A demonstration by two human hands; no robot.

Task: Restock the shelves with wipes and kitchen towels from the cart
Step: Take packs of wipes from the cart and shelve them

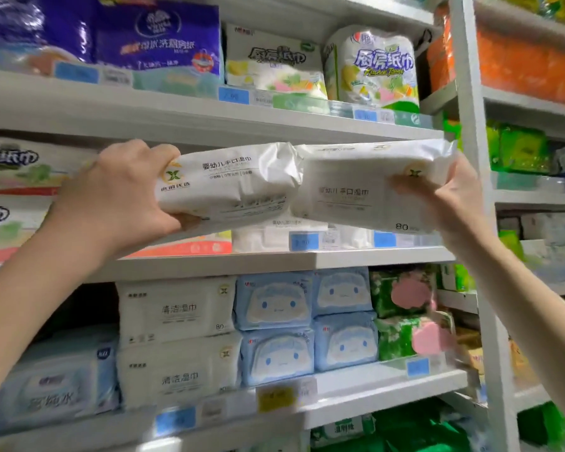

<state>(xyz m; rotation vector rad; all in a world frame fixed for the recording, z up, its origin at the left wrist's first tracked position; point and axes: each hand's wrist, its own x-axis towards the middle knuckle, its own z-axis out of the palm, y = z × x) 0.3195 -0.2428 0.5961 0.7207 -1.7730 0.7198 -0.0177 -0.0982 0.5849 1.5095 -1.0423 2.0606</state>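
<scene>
**A:** What is the person holding up there?

**B:** Two white packs of wipes, one in each hand. The left hand [118,197] grips the left pack [229,181] by its left end. The fingers are curled over the top edge and the thumb is under the bottom. Most of this pack sticks out to the right of the hand.

**A:** And the other one?

**B:** The right hand [450,203] holds the right pack [366,190] by its right end. The thumb lies across the near face, and the other fingers are hidden behind. This pack reaches to the left of the hand, so the two packs touch end to end in the middle.

**A:** Are they on the shelf already?

**B:** I cannot tell for sure. They are at the opening above the middle shelf [340,257], higher than its price tags. Another white pack [274,234] lies on that shelf, behind and below them.

**A:** What is around?

**B:** Kitchen towels [375,66] stand on the shelf above, to the right. Blue packs [274,301] are stacked on the shelf below.
</scene>
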